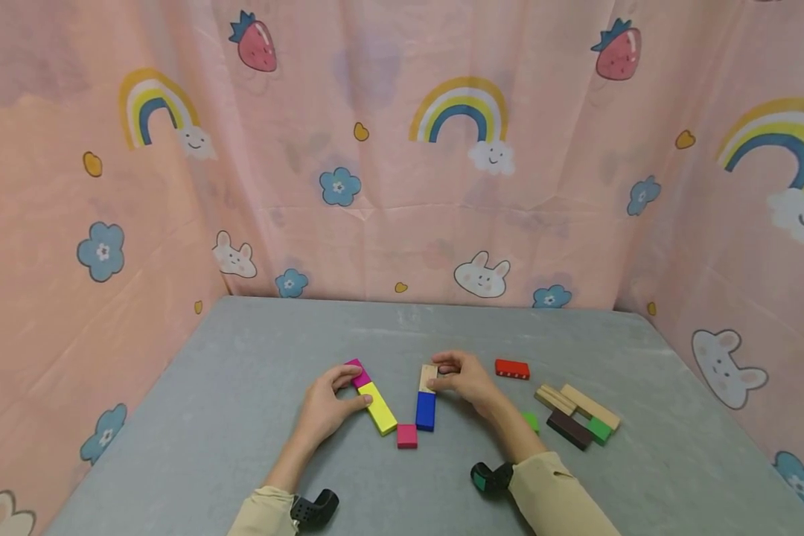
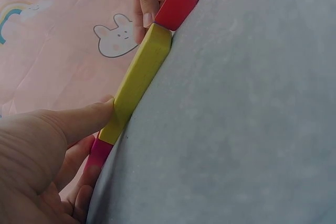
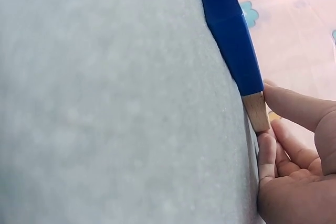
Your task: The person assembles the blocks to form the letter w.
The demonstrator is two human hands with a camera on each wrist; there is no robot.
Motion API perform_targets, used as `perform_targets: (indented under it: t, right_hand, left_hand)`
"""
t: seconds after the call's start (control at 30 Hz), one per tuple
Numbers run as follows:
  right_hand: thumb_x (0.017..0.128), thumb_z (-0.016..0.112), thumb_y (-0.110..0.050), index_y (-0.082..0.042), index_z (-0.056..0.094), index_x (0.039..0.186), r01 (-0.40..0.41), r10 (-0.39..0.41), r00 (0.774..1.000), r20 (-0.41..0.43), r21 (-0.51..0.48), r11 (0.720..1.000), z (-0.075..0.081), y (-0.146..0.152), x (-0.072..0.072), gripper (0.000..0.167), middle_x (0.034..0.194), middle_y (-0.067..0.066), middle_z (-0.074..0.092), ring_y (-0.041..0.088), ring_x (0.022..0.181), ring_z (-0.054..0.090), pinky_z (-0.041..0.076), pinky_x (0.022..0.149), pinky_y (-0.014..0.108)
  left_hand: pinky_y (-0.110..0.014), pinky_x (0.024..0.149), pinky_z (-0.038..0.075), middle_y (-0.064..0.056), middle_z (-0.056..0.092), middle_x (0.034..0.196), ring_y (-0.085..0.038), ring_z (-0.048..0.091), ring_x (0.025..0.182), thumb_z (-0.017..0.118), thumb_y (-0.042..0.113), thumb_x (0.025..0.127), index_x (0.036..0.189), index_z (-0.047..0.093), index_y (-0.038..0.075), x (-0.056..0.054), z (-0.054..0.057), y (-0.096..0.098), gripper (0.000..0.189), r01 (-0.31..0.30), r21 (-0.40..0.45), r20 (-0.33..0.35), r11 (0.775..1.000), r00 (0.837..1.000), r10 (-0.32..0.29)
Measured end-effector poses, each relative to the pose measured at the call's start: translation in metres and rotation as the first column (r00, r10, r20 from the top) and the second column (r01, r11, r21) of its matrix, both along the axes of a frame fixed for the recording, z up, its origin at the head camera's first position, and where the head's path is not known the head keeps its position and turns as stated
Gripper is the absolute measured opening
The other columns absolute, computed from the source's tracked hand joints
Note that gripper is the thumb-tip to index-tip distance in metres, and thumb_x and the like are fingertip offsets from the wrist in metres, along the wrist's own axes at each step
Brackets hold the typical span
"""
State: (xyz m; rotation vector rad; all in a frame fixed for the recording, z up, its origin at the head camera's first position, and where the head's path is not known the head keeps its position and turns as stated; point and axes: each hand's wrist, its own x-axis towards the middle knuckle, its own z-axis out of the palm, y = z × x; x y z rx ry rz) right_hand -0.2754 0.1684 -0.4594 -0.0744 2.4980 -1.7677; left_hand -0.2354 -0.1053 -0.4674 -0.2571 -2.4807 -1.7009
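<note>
Left hand curls round a row, thumb on yellow block, fingers on magenta block. Right hand pinches wooden block, end-on against blue block. Pink block sits between rows, mid-tabletop. Red block, dark brown block lie toward tabletop's right edge.
</note>
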Motion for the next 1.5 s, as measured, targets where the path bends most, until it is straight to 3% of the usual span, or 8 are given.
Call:
perform_targets:
  t: [0.7,0.8,0.97,1.13,1.33,1.5]
  right_hand:
    - [0.077,0.083,-0.001,0.001,0.066,0.116,-0.009,0.009,1.000,-0.007,-0.026,1.000,-0.006,-0.001,0.003,0.043,0.106,0.010,0.061,0.025,0.099,0.054,0.048,0.082,0.032]
    - [0.079,0.083,-0.007,0.000,0.065,0.119,-0.014,0.013,1.000,-0.017,-0.008,1.000,-0.004,0.000,0.005,0.045,0.110,0.009,0.062,0.025,0.102,0.055,0.049,0.085,0.036]
    - [0.085,0.080,-0.025,-0.004,0.064,0.123,-0.028,0.039,0.994,-0.102,0.102,0.994,0.016,0.024,0.022,0.046,0.118,0.011,0.063,0.026,0.101,0.058,0.052,0.078,0.039]
    - [0.087,0.078,-0.019,0.000,0.066,0.116,-0.132,0.156,0.976,-0.154,0.155,0.979,0.038,0.073,0.046,0.037,0.113,0.017,0.065,0.029,0.092,0.059,0.052,0.073,0.035]
    - [0.085,0.079,-0.014,0.000,0.067,0.114,-0.144,0.160,0.984,-0.081,0.169,0.975,0.036,0.119,0.069,0.034,0.111,0.016,0.066,0.029,0.091,0.057,0.052,0.073,0.033]
    - [0.080,0.083,-0.016,-0.002,0.068,0.114,-0.140,0.154,0.986,-0.061,0.192,0.971,0.032,0.135,0.077,0.040,0.110,0.014,0.067,0.027,0.087,0.053,0.049,0.069,0.031]
  left_hand:
    - [-0.047,0.103,0.039,-0.005,0.067,0.121,-0.021,0.055,0.122,0.085,0.012,0.078,0.122,0.067,0.010,0.001,-0.005,-0.002,0.047,0.009,0.001,0.002,1.000,1.000,-0.009]
    - [-0.047,0.103,0.040,-0.004,0.067,0.120,-0.021,0.055,0.121,0.085,0.012,0.079,0.121,0.067,0.011,0.002,-0.006,-0.004,0.046,0.003,0.003,0.005,1.000,1.000,-0.003]
    - [-0.047,0.103,0.039,-0.004,0.067,0.120,-0.021,0.054,0.122,0.085,0.014,0.078,0.121,0.067,0.012,0.001,-0.004,-0.004,0.046,0.001,0.000,0.006,1.000,1.000,-0.001]
    - [-0.047,0.104,0.038,-0.003,0.068,0.120,-0.021,0.054,0.123,0.085,0.014,0.078,0.121,0.067,0.012,0.000,-0.001,-0.002,0.046,0.003,-0.005,0.001,1.000,1.000,-0.002]
    - [-0.046,0.104,0.039,-0.002,0.068,0.120,-0.020,0.054,0.123,0.086,0.014,0.078,0.121,0.067,0.012,0.000,-0.002,-0.001,0.047,0.006,-0.006,0.012,1.000,1.000,-0.006]
    - [-0.046,0.104,0.039,-0.003,0.068,0.120,-0.020,0.055,0.122,0.085,0.013,0.078,0.121,0.067,0.011,0.000,-0.001,-0.001,0.046,0.009,0.005,0.007,1.000,1.000,-0.009]
